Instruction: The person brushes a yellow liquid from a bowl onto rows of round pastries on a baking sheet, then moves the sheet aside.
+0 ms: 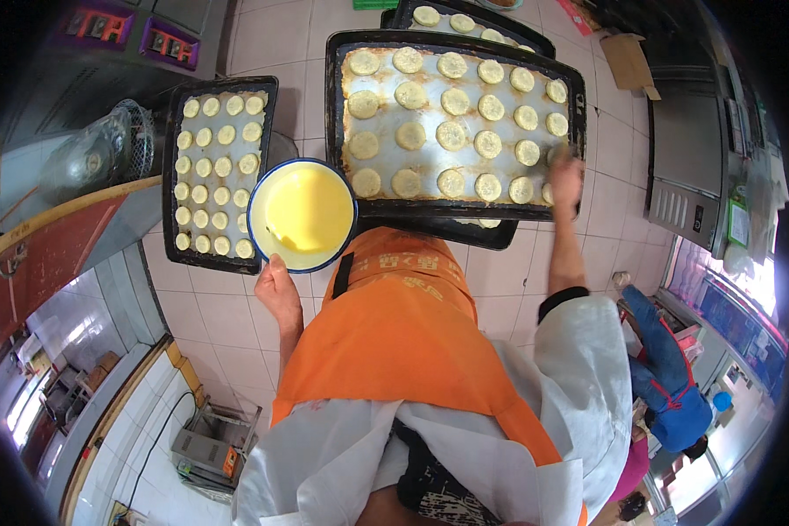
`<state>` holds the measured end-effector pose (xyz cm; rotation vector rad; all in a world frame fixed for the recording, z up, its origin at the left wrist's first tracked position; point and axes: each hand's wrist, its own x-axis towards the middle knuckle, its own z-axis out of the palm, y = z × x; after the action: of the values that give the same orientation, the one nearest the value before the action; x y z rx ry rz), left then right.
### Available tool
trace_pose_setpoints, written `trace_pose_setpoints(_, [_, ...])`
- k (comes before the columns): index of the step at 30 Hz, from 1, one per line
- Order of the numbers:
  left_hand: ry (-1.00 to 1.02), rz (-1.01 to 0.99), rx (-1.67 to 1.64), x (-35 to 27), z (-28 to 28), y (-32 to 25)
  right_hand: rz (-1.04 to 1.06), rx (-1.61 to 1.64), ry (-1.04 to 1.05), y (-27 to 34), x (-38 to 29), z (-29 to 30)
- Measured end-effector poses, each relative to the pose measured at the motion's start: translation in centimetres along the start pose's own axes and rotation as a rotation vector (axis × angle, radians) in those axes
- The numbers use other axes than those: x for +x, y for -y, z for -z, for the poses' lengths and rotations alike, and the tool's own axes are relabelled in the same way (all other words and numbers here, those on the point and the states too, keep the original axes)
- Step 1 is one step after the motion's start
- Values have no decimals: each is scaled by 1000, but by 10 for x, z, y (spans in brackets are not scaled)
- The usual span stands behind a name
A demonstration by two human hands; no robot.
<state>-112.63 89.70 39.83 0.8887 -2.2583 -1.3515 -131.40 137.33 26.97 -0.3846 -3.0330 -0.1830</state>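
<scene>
My left hand (277,289) grips the near rim of a white enamel bowl (337,253) with a blue edge. Yellow liquid (296,210), like beaten egg, covers its bottom. The bowl overlaps the edges of two trays. At the right end of a large dark baking tray (457,212), my right hand (567,181) is closed around a blurred brush-like tool (557,154), held over the dough rounds. Rows of flat, round dough pieces (451,136) lie on this tray. A second baking tray (171,177), to the left, carries several rows of smaller-looking rounds (222,167).
More trays of rounds show behind (539,39) and beneath (493,240) the large one. A wooden-edged counter (72,214) runs along the left. Steel equipment (684,144) and a cardboard piece (628,62) are at right. Two other people, one in blue (680,421), are at lower right.
</scene>
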Motion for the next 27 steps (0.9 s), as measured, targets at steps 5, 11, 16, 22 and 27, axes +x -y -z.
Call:
trace_pose_setpoints(5, [27, -24, 20, 0, -18, -18, 405, 766, 287, 238, -83, 46])
trace_pose_setpoints(11, [45, -14, -32, -3, -38, -21, 441, 690, 165, 235, -5, 69])
trace_pose_setpoints(16, [73, 85, -56, -12, -56, -25, -96, 654, -21, -17, 87, 4])
trace_pose_setpoints(22, [19, 71, 10, -23, -56, -33, -13, 509, 61, 100, 48, 58])
trace_pose_setpoints(27, [-36, 101, 62, -20, -51, -20, 456, 874, 401, 307, -20, 64])
